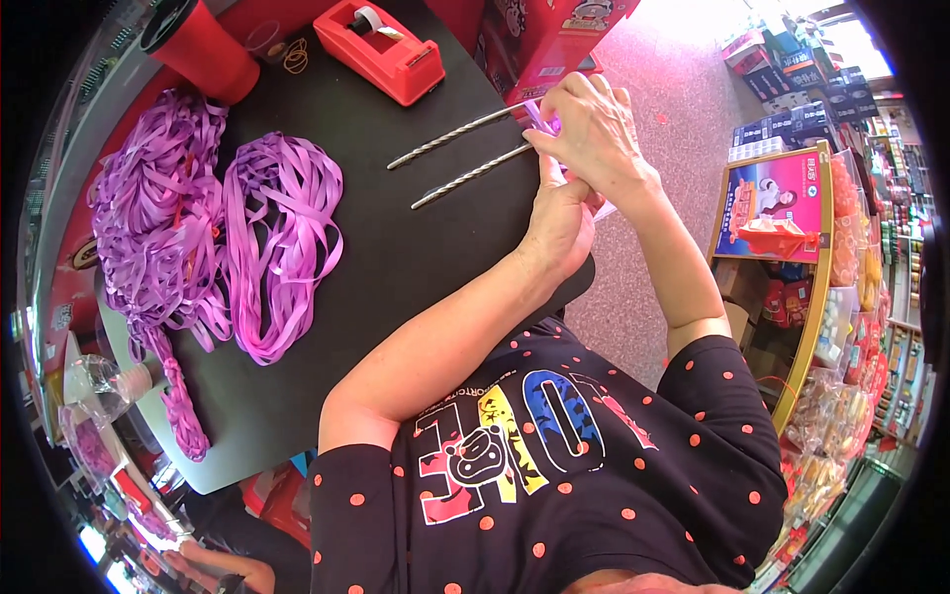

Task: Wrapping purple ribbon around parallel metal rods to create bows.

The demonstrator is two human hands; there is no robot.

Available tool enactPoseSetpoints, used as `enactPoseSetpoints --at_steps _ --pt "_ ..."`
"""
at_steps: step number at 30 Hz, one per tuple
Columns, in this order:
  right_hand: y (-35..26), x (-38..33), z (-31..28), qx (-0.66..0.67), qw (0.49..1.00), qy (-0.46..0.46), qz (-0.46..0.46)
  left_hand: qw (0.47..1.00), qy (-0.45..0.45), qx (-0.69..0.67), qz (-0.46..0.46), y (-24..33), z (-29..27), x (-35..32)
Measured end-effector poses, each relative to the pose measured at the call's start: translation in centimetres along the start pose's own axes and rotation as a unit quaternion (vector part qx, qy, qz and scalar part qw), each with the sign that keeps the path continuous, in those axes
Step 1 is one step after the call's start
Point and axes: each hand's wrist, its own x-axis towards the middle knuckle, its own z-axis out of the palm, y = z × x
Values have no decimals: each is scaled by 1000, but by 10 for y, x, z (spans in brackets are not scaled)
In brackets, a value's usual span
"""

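Two spiral-twisted metal rods, an upper rod (450,135) and a lower rod (470,178), stick out leftward over the dark table, side by side and apart. Purple ribbon (535,117) is gathered at their right ends. My right hand (592,129) is closed over the ribbon there, its fingertips bent down beside the rods. Just below, my left hand (562,220) is closed with the thumb pointing up, touching the right hand's wrist side. A pale purple strip shows beside it; the fingers' undersides are hidden.
A large heap of purple ribbon (158,218) and a looped purple hank (282,243) lie at the table's left. Behind stand a red tape dispenser (381,49), a red cup (203,49) and rubber bands (296,56). Stocked shelves (792,346) line the right. Another person's arm (233,569) shows lower left.
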Motion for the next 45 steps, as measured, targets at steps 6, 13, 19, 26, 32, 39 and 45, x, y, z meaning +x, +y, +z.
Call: enactPoseSetpoints --at_steps 6,13,19,26,32,39,45 --pt "1 2 6 6 1000 -23 12 1000 4 -8 7 0 -4 1" --pt "31 4 18 226 965 -83 99 999 43 -1 -24 -2 -2 -1" --pt "48 4 23 200 972 -30 117 998 52 1 -26 0 3 -4" --pt "42 9 18 296 938 -107 143 998 57 -8 -10 -3 -4 2" --pt "78 16 49 503 830 -204 129 999 39 -5 12 -7 -4 7" --pt "73 22 61 720 618 -224 224 997 75 -19 -10 -5 16 -6" --pt "86 35 88 755 560 -270 211 984 115 123 -56 38 53 -35"
